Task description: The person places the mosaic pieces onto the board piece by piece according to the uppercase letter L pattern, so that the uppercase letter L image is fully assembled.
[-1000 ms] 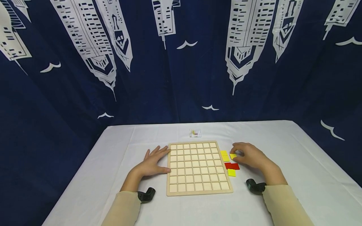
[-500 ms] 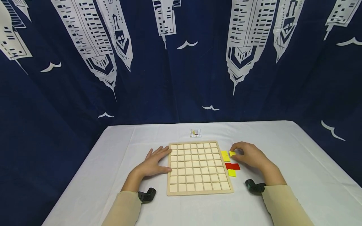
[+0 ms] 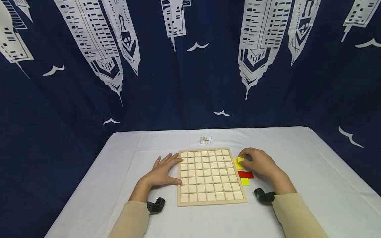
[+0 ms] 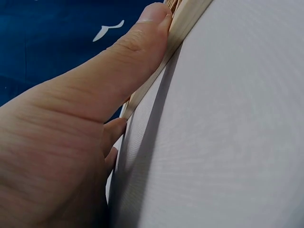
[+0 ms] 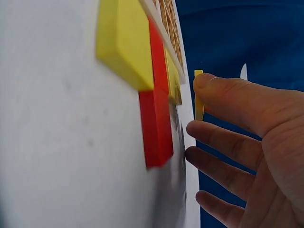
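A wooden grid board (image 3: 212, 202) lies flat in the middle of the table. My left hand (image 3: 159, 172) rests against its left edge, fingers spread, with the thumb (image 4: 142, 42) on the rim in the left wrist view. My right hand (image 3: 260, 162) pinches a yellow tile (image 3: 240, 159), seen edge-on as a thin yellow piece (image 5: 199, 95) in the right wrist view, above the table. Beside the board's right edge lie other yellow tiles (image 3: 239, 167), red tiles (image 3: 248, 175) and a nearer yellow tile (image 3: 245, 181).
A small card (image 3: 206, 140) with a coloured grid pattern lies behind the board. The white-covered table (image 3: 89, 198) backs onto a dark blue curtain (image 3: 184, 92) with white printed buildings and birds.
My right hand has moved left with the yellow tile, from beside the other yellow tiles to over them. My left hand stays at the board, which appears slightly farther right.
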{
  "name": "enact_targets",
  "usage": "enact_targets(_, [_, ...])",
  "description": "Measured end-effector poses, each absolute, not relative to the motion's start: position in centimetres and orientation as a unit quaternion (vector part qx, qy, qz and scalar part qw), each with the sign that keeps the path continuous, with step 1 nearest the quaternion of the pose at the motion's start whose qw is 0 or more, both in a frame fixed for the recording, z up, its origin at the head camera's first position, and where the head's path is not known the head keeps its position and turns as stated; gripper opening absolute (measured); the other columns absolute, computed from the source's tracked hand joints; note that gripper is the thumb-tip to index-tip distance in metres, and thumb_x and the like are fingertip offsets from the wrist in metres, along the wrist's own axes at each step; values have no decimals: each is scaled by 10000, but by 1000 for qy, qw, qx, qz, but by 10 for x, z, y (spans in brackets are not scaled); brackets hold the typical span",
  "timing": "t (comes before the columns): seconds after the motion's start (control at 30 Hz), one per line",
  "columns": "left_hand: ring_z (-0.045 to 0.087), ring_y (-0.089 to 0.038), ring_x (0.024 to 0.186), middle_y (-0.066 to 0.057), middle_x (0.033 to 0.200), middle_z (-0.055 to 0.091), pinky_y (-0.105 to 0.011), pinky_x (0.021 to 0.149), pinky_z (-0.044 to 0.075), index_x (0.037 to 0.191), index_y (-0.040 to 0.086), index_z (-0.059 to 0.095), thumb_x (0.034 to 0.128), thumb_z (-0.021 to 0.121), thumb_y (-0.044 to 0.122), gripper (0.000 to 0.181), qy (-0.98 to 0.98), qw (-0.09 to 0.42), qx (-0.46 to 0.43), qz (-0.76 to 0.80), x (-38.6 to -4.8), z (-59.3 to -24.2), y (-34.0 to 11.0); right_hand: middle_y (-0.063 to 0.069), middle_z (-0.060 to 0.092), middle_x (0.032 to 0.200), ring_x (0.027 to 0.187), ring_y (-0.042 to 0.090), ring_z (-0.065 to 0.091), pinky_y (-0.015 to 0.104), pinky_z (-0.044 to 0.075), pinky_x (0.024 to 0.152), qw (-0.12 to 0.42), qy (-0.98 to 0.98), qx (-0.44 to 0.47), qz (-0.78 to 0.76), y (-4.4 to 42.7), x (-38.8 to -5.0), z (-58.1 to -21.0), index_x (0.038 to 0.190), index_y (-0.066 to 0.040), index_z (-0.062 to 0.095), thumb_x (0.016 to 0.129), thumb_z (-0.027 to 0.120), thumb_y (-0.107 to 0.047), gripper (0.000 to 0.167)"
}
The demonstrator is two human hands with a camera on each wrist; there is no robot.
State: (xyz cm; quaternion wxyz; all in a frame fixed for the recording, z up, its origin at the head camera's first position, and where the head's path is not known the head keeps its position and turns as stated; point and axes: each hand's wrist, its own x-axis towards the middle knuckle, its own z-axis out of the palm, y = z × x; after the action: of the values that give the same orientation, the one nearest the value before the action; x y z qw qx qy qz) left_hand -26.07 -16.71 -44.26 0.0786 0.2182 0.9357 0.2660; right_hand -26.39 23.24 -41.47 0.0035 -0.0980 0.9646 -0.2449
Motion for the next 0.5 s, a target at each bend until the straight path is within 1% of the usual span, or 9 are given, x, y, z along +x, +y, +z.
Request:
enact_targets(0.13, [108,-321,1575,-45,1676,233,-608,1248,-67,1504,251,436,676,857,543,974,936,75,215,268,-261,-442,-166,151,681,1250,1170,349,596,608,459,1054,-1,964,-106,-242,227,-266,-411,1072,-132,709,884,723,-214,205])
enact_targets(0.23, [106,-321,1575,-46,1676,235,-612,1246,-68,1503,246,438,677,860,535,971,936,74,214,269,-261,-442,-166,137,693,1223,1134,333,611,589,484,1026,-12,964,-111,-241,222,-267,-408,1077,-126,713,881,733,-213,215])
enact_targets(0.37, [107,-326,1575,-48,1674,239,-619,1244,-64,1504,245,437,678,862,531,972,936,73,215,268,-261,-443,-166,84,700,1140,1039,282,618,521,529,937,-38,962,-124,-239,213,-267,-402,1070,-123,722,869,764,-220,227])
enact_targets(0.5, [98,-318,1577,-41,1676,233,-609,1246,-74,1505,252,438,677,861,539,973,936,77,213,270,-261,-443,-166,40,691,1069,967,232,616,445,545,853,-52,960,-140,-237,202,-268,-400,1068,-113,730,861,782,-218,238])
